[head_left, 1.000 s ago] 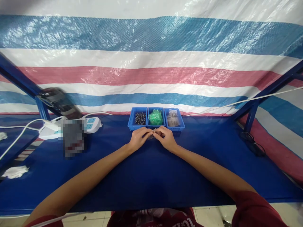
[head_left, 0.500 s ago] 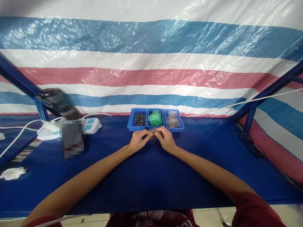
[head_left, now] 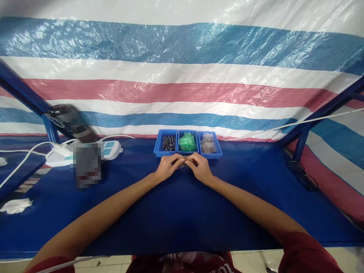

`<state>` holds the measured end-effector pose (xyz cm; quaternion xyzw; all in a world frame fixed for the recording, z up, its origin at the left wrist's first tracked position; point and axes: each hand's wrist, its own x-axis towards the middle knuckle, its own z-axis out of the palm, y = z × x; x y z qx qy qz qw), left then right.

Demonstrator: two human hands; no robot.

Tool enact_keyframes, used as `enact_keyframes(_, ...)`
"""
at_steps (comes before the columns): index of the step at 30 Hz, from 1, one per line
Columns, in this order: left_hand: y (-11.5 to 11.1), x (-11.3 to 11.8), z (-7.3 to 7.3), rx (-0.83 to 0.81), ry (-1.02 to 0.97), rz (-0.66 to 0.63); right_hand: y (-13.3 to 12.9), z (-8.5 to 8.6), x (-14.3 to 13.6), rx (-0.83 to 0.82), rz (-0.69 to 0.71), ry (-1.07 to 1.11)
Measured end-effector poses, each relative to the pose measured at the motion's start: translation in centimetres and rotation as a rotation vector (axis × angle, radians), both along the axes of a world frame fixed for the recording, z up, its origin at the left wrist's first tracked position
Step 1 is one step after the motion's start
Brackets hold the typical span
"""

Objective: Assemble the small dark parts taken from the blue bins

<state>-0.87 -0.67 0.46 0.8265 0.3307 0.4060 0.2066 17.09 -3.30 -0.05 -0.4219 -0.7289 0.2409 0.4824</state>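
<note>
My left hand (head_left: pixel 167 167) and my right hand (head_left: pixel 201 167) meet over the table, fingers pinched on a small clear plastic bag (head_left: pixel 182 165) between them. Fingertips cover much of the bag, and its contents are too small to make out. Just beyond stand three blue bins side by side. The left bin (head_left: pixel 158 152) holds several small dark metal parts (head_left: pixel 169 143). Green plastic packets (head_left: pixel 187 141) fill the middle bin (head_left: pixel 180 151). In the right bin (head_left: pixel 218 151) lie small clear bags (head_left: pixel 208 147).
On the left of the blue table (head_left: pixel 182 216) are a white power strip (head_left: pixel 113 149) with cables, a blurred dark object (head_left: pixel 88 165) and a crumpled white cloth (head_left: pixel 16 206). A dark bottle (head_left: pixel 72 122) leans at the back. Black-framed glasses (head_left: pixel 303 175) lie at the right.
Both hands stay almost in place beside the bins. The bag between my fingers has shifted slightly and shows a little lower, less above the fingertips.
</note>
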Motion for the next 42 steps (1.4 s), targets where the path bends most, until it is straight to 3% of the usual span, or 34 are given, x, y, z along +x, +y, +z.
enact_keyframes(8,-0.4,0.0,0.4,0.062,0.100,-0.033,0.0,-0.4,0.1,-0.106,0.067,0.047)
enact_keyframes(15,-0.3,0.1,-0.1,0.100,0.061,-0.002,-0.2,-0.5,-0.3,-0.108,0.076,0.106)
enact_keyframes(20,-0.3,-0.1,-0.5,0.055,-0.078,0.124,0.7,1.6,0.4,-0.129,0.000,0.179)
enact_keyframes(25,-0.2,-0.3,-0.6,0.023,-0.172,0.181,4.2,4.6,1.7,-0.142,-0.168,0.211)
enact_keyframes(30,-0.3,-0.3,-0.6,0.097,-0.132,0.158,6.6,6.5,3.2,-0.195,-0.149,-0.099)
enact_keyframes(37,-0.4,-0.2,-0.4,0.127,-0.118,0.144,7.3,8.1,8.3,-0.149,-0.306,-0.470)
enact_keyframes(41,-0.4,-0.2,-0.4,0.132,-0.135,0.167,6.3,8.7,8.0,-0.105,-0.489,-0.652)
enact_keyframes(42,-0.4,-0.3,-0.4,0.129,-0.145,0.172,5.8,8.7,7.3,-0.074,-0.452,-0.661)
